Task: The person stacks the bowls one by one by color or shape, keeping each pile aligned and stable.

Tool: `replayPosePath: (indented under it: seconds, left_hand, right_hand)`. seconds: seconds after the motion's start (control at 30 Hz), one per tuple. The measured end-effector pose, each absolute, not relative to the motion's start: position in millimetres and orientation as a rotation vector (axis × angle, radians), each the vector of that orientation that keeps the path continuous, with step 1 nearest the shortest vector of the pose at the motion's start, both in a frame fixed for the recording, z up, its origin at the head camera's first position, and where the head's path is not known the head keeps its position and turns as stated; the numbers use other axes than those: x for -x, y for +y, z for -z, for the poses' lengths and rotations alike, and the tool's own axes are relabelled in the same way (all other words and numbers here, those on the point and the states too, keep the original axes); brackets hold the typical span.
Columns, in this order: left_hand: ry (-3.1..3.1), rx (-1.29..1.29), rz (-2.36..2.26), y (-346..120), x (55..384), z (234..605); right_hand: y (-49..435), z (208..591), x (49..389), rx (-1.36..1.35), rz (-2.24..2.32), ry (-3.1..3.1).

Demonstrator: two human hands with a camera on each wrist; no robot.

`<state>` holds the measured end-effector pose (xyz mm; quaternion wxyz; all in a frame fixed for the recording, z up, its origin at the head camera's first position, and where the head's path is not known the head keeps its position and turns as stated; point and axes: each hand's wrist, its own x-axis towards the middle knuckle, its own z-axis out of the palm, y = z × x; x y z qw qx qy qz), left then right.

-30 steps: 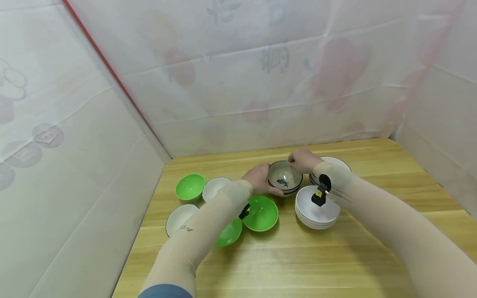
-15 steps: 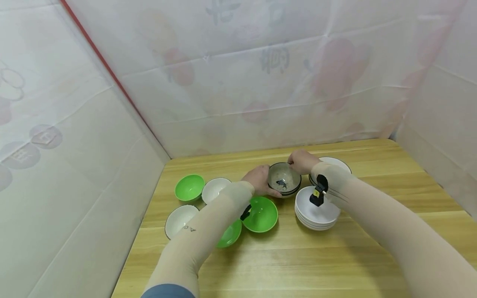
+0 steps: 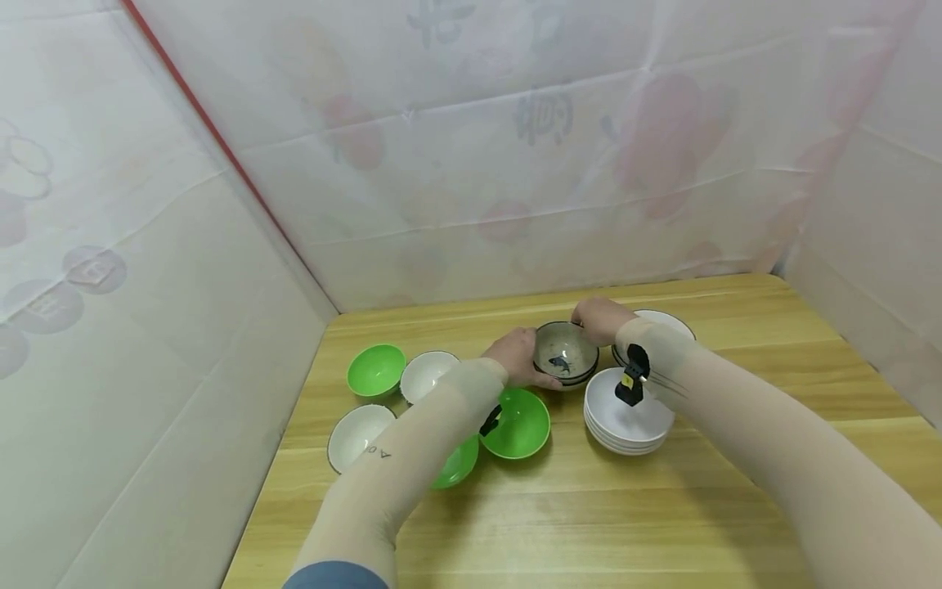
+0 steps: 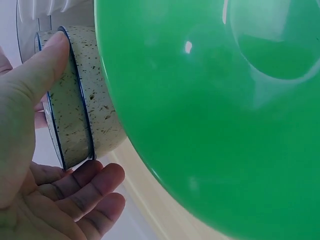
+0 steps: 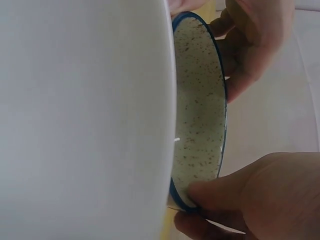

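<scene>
Two speckled beige bowls with dark blue rims are nested at the back middle of the table; the upper bowl [image 3: 565, 345] has a dark fish painted inside. At its left side my left hand [image 3: 517, 358] holds the pair, thumb on the near side. In the left wrist view that thumb lies across the rims, and the lower bowl [image 4: 100, 100] shows beneath the upper one. My right hand [image 3: 599, 319] pinches the far right rim of the upper bowl. In the right wrist view its thumb [image 5: 212, 192] is inside the rim, with fingers outside.
Right of the pair are a stack of white bowls [image 3: 625, 413] and a dark-rimmed stack [image 3: 666, 321] behind it. Green bowls [image 3: 518, 425] and white dark-rimmed bowls [image 3: 361, 433] stand on the left, partly under my left arm. A fabric wall [image 3: 478, 245] rises behind the wooden table [image 3: 589, 523].
Both hands keep their hold on the nested speckled bowls. The bowls and hands shift only very slightly; the other bowls stay in place.
</scene>
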<state>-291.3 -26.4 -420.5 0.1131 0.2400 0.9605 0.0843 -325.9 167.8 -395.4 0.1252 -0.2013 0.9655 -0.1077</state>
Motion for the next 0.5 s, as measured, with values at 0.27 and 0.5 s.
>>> replayPosePath:
  seconds: [0.27,0.5]
  left_hand:
    - [2.819,-0.720,-0.165,-16.4,287.6,416.4]
    - [2.822,-0.708,-0.192,-15.7,288.9,419.0]
  right_hand:
    - [177.2,396.5,325.9,0.611,0.318,2.819]
    - [179.3,398.4,326.2,0.601,0.325,2.830]
